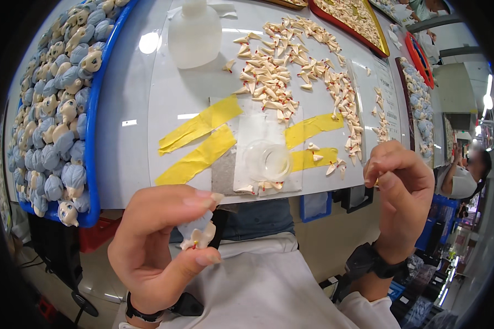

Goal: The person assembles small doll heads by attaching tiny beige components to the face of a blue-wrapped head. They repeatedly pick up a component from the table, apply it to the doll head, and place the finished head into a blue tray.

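Observation:
Low over the table's front edge, my left hand [142, 241] pinches a small doll head [199, 233] between thumb and fingers. Pale blue hair and a cream underside with a small yellow and red spot show on it. My right hand [403, 189] is raised at the right, its thumb and fingertips pressed together. Whatever lies in that pinch is too small to name. Between the hands, a round clear dish [274, 164] stands on white paper [250, 129]. Several small cream pointed pieces [269, 185] with red tips lie at its near side.
A blue tray [96, 137] full of blue-haired doll heads stands at the left. Many cream pieces [266, 79] are spread beyond the dish. Yellow tape strips [197, 156] flank the paper. A whitish bottle [194, 35] stands farther back. Another person [466, 175] sits at the far right.

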`<state>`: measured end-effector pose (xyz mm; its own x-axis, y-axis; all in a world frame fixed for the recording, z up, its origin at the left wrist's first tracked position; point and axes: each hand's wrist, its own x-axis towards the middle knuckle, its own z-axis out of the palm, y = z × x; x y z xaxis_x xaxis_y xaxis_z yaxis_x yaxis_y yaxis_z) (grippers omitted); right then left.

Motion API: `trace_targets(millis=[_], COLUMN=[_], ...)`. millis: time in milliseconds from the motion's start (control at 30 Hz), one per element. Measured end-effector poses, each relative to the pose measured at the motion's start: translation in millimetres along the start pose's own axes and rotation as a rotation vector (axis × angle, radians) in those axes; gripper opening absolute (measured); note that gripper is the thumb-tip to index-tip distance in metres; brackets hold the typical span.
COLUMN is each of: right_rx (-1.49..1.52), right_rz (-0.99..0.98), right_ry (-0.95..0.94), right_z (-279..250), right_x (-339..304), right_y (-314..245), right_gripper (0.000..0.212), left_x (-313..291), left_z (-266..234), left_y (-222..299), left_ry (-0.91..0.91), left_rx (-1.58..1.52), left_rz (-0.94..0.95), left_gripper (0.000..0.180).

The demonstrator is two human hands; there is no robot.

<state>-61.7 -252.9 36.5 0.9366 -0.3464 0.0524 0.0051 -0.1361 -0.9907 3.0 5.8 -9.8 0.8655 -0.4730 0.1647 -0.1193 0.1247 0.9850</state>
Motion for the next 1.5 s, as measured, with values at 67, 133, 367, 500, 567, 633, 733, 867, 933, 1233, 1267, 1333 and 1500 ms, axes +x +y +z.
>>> trace_targets(millis=[67, 133, 367, 500, 567, 633, 733, 867, 933, 1233, 1267, 1333, 1500], right_rx=[0.044, 0.115, 0.293, 0.245, 0.138, -0.081, -0.379, -0.69, -0.821, -0.678, -0.594, -0.449, -0.39], right_rz=[0.035, 0.076, 0.062, 0.115, 0.085, -0.008, -0.306, -0.509, -0.602, -0.573, -0.523, -0.43, -0.425], right_ry=[0.022, 0.077, -0.028, -0.046, -0.032, 0.021, -0.056, -0.048, -0.074, -0.013, -0.065, -0.22, -0.198], right_z=[5.1, 12.1, 28.1, 35.1, 38.2, 44.9, 48.9, 64.4, 65.2, 73.7, 73.7, 72.3, 83.5], right_x=[0.2, 1.8, 6.5, 10.1, 11.6, 12.5, 13.9, 14.1, 15.4, 9.6, 5.5, 0.9, -12.6], right_y=[0.0, 0.0, 5.6, 5.2, 4.4, 2.0, 9.3, 7.4, 3.7, 1.2, -1.3, -10.0, -4.5], right_gripper=[0.015, 0.016, 0.019, 0.02, 0.019, 0.017, 0.016, 0.019, 0.021, 0.022, 0.023, 0.024, 0.03], left_x=[0.7, 0.2, 2.9, -4.5, -3.0, 1.3, 2.6, 1.3, 0.9, 2.7, 2.5, 1.6, -0.4], left_z=[2.4, 7.3, -5.1, 2.5, -5.8, -9.3, -9.8, 9.2, 10.8, 16.2, 19.7, 21.5, 20.6], left_y=[-0.9, 1.7, -10.6, -3.5, -7.9, -13.5, -18.1, 10.8, 18.3, 0.2, 3.2, 5.3, 2.0], left_ry=[0.008, 0.051, -0.115, -0.01, -0.106, -0.181, -0.199, -0.014, 0.033, 0.017, 0.054, 0.1, 0.068], left_rx=[0.013, -0.06, 0.011, -0.248, -0.156, -0.098, -0.105, -0.311, -0.391, -0.367, -0.401, -0.424, -0.362], left_rz=[-0.006, -0.057, 0.138, -0.065, 0.055, 0.152, 0.175, -0.226, -0.369, -0.157, -0.193, -0.227, -0.198], left_gripper=[0.039, 0.041, 0.039, 0.037, 0.037, 0.038, 0.041, 0.042, 0.043, 0.045, 0.045, 0.046, 0.048])
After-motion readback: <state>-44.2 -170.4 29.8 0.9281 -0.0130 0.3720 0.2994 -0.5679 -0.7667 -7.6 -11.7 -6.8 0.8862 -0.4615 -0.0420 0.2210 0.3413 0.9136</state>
